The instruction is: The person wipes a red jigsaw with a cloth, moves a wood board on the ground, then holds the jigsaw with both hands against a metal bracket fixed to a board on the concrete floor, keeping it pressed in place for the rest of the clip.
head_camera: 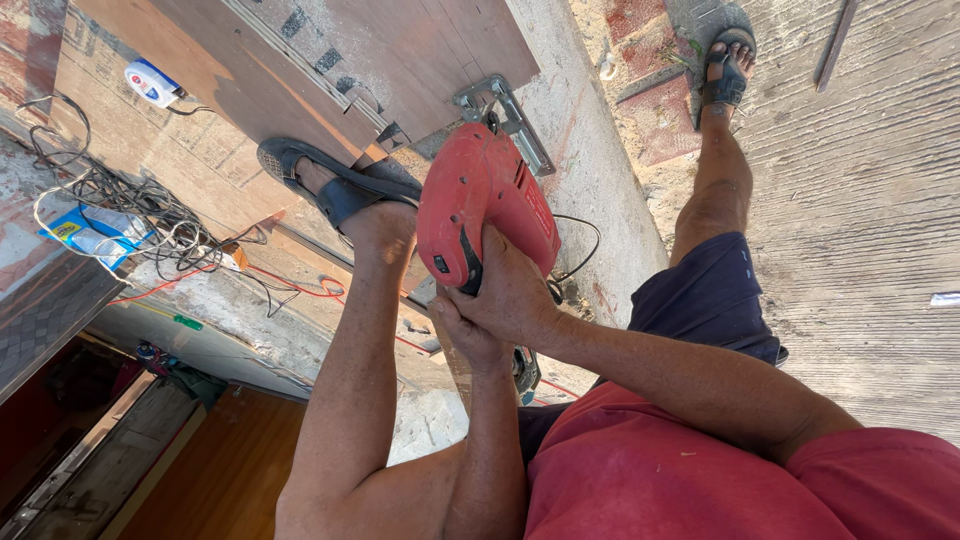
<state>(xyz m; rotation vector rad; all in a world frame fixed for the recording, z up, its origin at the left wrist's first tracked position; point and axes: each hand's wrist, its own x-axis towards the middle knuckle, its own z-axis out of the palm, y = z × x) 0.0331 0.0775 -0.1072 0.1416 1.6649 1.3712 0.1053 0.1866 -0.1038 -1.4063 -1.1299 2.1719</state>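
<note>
Starting at the far left, I see a blue-and-white tape measure lying on the brown plywood sheet, and below it a tangle of cables beside a blue-and-yellow packet. Moving in, one sandalled foot is planted on the sheet's edge, pinning it down, which I judge is right for this cut: weight close to the line keeps the sheet from chattering. Next comes the red jigsaw, its metal base plate resting flat on the plywood near the edge. My left hand sits low beneath the saw body, fingers curled in; how firmly it bears on the tool I cannot tell. My right hand is wrapped tight around the handle, fingers pressed together on the grip. To do this well I would keep the base plate flush, push slowly along the line, let the blade do the work, and keep the black power cord behind the cut. Further right, the other foot stands on the concrete ground. Counted: one jigsaw, one plywood sheet in work, one tape measure, two sandalled feet, two hands.
</note>
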